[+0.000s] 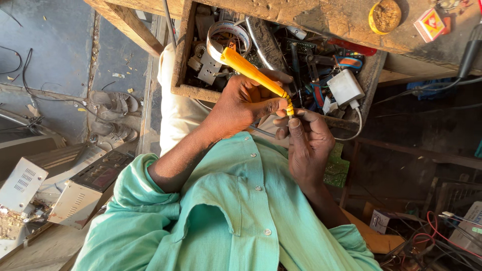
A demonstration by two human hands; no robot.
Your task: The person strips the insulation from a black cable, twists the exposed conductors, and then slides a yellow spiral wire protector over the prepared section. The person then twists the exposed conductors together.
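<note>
So the yellow soldering iron [253,74] is the centre of it all: smooth plastic handle, long and tapered, with a ribbed collar near the tip. It sits slanted just in front of the open wooden drawer [182,60]. The left hand [241,103] is wrapped around the lower handle in a firm grip, thumb lying along it. The right hand [307,143] is curled in, fingertips pinched right at the iron's tip; whatever it's pinching is too small to make out, so can't say if it's holding anything.

The drawer behind the iron is rough, dirty wood, crammed with junk: a shiny metal ring, a white charger block [345,86] with its cable, red-handled tools, mostly a dark tangle I can't sort out. Above the drawer, on the scuffed bench top, there's a round yellow tin [384,16], cut off by the frame edge. Below the iron is the mint-green buttoned shirt [236,216], and far left of it sit grey perforated metal boxes [30,180] on the floor.
</note>
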